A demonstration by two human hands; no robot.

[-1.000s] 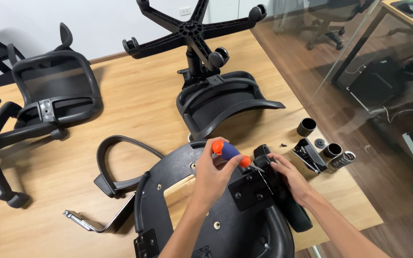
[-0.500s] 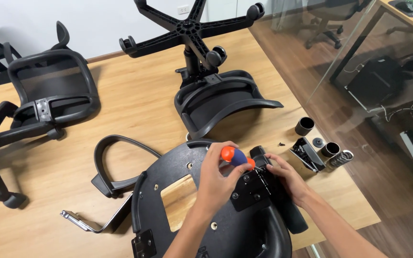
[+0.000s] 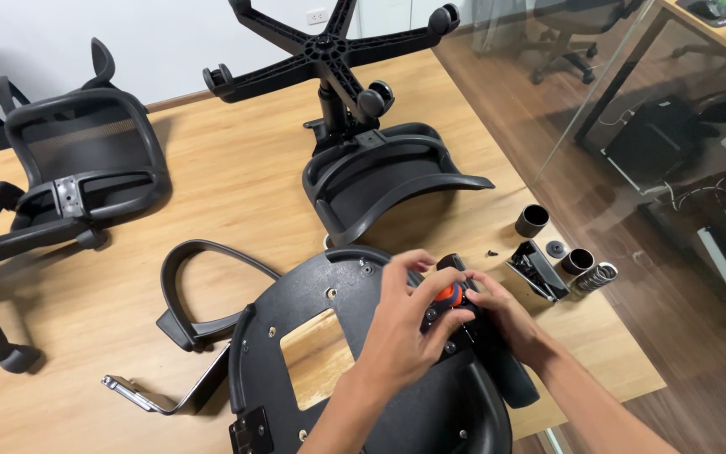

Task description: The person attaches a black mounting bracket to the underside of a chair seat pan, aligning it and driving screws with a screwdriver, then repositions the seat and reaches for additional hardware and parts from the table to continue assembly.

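Note:
An upturned black chair seat (image 3: 296, 395) lies on the wooden floor in front of me, with a wood patch showing through its underside. My left hand (image 3: 405, 324) is closed on an orange and blue screwdriver handle (image 3: 449, 294), held upright over the black tilt mechanism (image 3: 497, 361) bolted to the seat. My right hand (image 3: 506, 315) rests on that mechanism, fingers touching the screwdriver's lower part. The tool's tip is hidden by my fingers.
A loose black armrest (image 3: 199, 290) and a metal bracket (image 3: 140, 395) lie left of the seat. Behind it are an upturned chair base with castors (image 3: 329, 59) and a seat shell (image 3: 388, 181). Small cylinders and a spring (image 3: 577, 265) sit right; a mesh backrest (image 3: 77, 160) is at far left.
My left hand has lowered the screwdriver closer to the mechanism and turned slightly around the handle. My right hand has closed in towards the tool.

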